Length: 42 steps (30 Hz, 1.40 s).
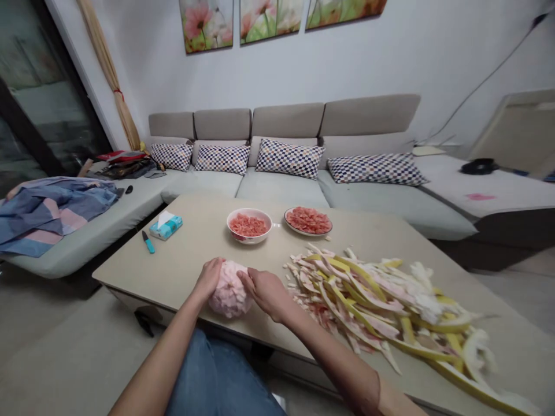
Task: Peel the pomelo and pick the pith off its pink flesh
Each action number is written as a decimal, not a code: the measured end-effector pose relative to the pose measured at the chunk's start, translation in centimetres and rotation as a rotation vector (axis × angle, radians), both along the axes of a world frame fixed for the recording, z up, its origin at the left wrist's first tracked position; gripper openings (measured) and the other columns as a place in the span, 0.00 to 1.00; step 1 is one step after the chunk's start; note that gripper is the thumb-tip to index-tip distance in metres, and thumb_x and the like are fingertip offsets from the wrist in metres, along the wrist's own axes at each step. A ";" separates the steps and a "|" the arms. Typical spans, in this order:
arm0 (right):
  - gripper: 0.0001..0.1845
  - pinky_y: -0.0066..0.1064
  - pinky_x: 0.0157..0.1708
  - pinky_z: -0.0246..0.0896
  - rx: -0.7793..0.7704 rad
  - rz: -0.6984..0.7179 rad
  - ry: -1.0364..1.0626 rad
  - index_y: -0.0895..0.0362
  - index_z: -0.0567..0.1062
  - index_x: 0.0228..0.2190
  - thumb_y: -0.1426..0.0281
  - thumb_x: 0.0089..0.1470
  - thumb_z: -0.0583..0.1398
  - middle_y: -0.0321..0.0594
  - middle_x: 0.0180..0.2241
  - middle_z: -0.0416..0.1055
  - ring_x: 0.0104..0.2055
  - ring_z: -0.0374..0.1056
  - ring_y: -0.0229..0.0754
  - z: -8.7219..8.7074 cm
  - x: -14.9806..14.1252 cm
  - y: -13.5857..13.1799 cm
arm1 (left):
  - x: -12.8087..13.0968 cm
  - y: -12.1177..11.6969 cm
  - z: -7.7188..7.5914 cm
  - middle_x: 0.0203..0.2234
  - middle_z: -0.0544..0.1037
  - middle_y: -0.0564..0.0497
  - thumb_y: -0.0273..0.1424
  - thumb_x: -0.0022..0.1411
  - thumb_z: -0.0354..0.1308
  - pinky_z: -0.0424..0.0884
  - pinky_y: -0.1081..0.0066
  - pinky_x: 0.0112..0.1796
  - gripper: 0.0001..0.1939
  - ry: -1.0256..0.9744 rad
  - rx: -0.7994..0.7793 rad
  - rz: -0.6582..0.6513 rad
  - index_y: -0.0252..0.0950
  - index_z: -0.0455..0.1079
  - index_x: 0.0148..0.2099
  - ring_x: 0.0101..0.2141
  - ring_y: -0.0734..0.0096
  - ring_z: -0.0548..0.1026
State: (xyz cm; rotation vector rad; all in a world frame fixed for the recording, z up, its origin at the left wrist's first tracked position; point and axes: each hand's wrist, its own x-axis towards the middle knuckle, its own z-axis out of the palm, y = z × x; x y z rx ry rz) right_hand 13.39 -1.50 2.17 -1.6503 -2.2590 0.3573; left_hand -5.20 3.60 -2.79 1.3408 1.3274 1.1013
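Observation:
A peeled pink pomelo (229,294) rests at the near edge of the beige table (186,260). My left hand (208,278) grips its left side with fingers curled over the top. My right hand (267,293) holds its right side, fingers pressed into the top of the fruit. Both hands are closed on it. A large heap of yellow and pink pomelo peel (381,300) lies just to the right of my right hand.
A white bowl (249,225) and a plate (308,221) of pink fruit pieces stand farther back on the table. A tissue pack (166,226) and a blue-handled knife (148,242) lie at the left. A grey sofa (281,185) wraps behind.

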 end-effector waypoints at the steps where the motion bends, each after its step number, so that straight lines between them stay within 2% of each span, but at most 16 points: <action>1: 0.27 0.30 0.28 0.52 0.010 -0.001 0.004 0.57 0.77 0.35 0.56 0.68 0.45 0.49 0.31 0.79 0.32 0.73 0.45 -0.1 0.2 0.0 | 0.3 -0.2 -0.2 0.48 0.78 0.42 0.41 0.65 0.48 0.62 0.61 0.59 0.19 0.022 0.057 0.003 0.35 0.75 0.44 0.54 0.61 0.72; 4: 0.24 0.29 0.31 0.55 0.019 0.028 0.080 0.55 0.77 0.40 0.58 0.68 0.46 0.46 0.35 0.80 0.37 0.75 0.44 -0.8 0.7 0.4 | 0.0 -1.5 -0.6 0.52 0.75 0.43 0.42 0.68 0.43 0.62 0.62 0.59 0.22 0.050 0.176 -0.005 0.36 0.73 0.50 0.55 0.64 0.71; 7: 0.20 0.30 0.36 0.60 0.048 0.090 0.180 0.55 0.78 0.42 0.61 0.67 0.49 0.46 0.39 0.79 0.40 0.74 0.44 -1.4 1.0 0.7 | -0.9 -3.9 -0.9 0.55 0.72 0.44 0.44 0.69 0.40 0.59 0.61 0.61 0.25 0.064 0.240 0.056 0.37 0.70 0.55 0.58 0.64 0.68; 9: 0.17 0.31 0.39 0.62 0.087 0.140 0.249 0.56 0.77 0.46 0.63 0.65 0.52 0.46 0.43 0.78 0.41 0.74 0.44 -1.4 1.3 0.7 | -1.0 -5.4 -1.1 0.58 0.68 0.44 0.44 0.67 0.46 0.58 0.60 0.62 0.24 0.128 0.340 0.026 0.39 0.67 0.58 0.60 0.62 0.65; 12: 0.19 0.32 0.39 0.64 0.108 0.217 0.288 0.56 0.75 0.49 0.64 0.58 0.59 0.47 0.46 0.77 0.42 0.74 0.45 -0.6 1.4 0.4 | -0.3 -6.8 -1.7 0.63 0.61 0.44 0.40 0.61 0.58 0.55 0.58 0.63 0.30 0.265 0.477 -0.030 0.42 0.61 0.63 0.63 0.59 0.59; 14: 0.18 0.31 0.37 0.63 0.100 0.247 0.238 0.57 0.76 0.46 0.65 0.54 0.62 0.46 0.43 0.78 0.40 0.73 0.44 0.4 1.4 0.4 | 0.2 -6.9 -2.1 0.64 0.59 0.44 0.37 0.59 0.59 0.55 0.56 0.63 0.32 0.303 0.506 -0.020 0.44 0.58 0.65 0.64 0.58 0.57; 17: 0.09 0.28 0.32 0.58 0.063 0.261 0.092 0.57 0.77 0.35 0.67 0.51 0.63 0.42 0.33 0.78 0.33 0.71 0.42 1.9 0.9 0.3 | 0.6 -6.4 -2.5 0.64 0.57 0.44 0.32 0.58 0.59 0.55 0.55 0.63 0.35 0.311 0.499 -0.029 0.45 0.56 0.66 0.65 0.57 0.56; 20: 0.09 0.28 0.27 0.52 0.033 0.249 -0.042 0.57 0.75 0.31 0.65 0.48 0.64 0.41 0.29 0.76 0.29 0.69 0.41 2.6 0.0 0.3 | 0.4 -5.8 -2.7 0.64 0.57 0.45 0.29 0.54 0.60 0.56 0.56 0.63 0.37 0.315 0.477 -0.045 0.46 0.57 0.66 0.64 0.56 0.57; 26: 0.09 0.29 0.27 0.49 0.072 0.146 -0.154 0.58 0.72 0.32 0.69 0.45 0.61 0.44 0.30 0.76 0.28 0.67 0.41 1.4 -1.9 0.4 | 0.2 -5.3 -2.9 0.62 0.59 0.44 0.29 0.49 0.63 0.57 0.57 0.63 0.37 0.273 0.459 -0.032 0.44 0.60 0.62 0.62 0.55 0.60; 29: 0.08 0.27 0.27 0.48 0.046 0.122 -0.152 0.58 0.72 0.33 0.70 0.46 0.61 0.43 0.30 0.76 0.28 0.67 0.40 1.2 -2.3 0.2 | 0.3 -5.2 -3.0 0.61 0.59 0.44 0.26 0.46 0.64 0.57 0.54 0.62 0.39 0.268 0.452 -0.024 0.43 0.59 0.61 0.62 0.54 0.60; 36: 0.08 0.26 0.29 0.52 0.039 0.062 -0.099 0.59 0.74 0.36 0.74 0.50 0.60 0.43 0.33 0.78 0.31 0.70 0.40 0.4 -2.2 0.6 | 0.7 -5.3 -3.7 0.61 0.59 0.43 0.26 0.46 0.63 0.58 0.53 0.61 0.38 0.297 0.511 0.034 0.42 0.58 0.61 0.61 0.54 0.60; 39: 0.09 0.27 0.33 0.57 0.073 0.003 -0.016 0.58 0.76 0.35 0.77 0.53 0.57 0.44 0.33 0.79 0.35 0.73 0.42 -0.5 -1.1 1.3 | 0.7 -5.4 -3.8 0.60 0.60 0.42 0.28 0.49 0.63 0.59 0.52 0.61 0.36 0.301 0.549 0.037 0.42 0.59 0.61 0.61 0.54 0.61; 42: 0.15 0.28 0.38 0.64 0.070 0.098 0.169 0.58 0.77 0.41 0.79 0.52 0.56 0.44 0.38 0.79 0.39 0.74 0.42 -1.5 0.2 0.8 | 0.7 -5.5 -3.8 0.60 0.61 0.42 0.29 0.51 0.63 0.60 0.51 0.60 0.35 0.308 0.565 0.045 0.41 0.59 0.60 0.60 0.54 0.61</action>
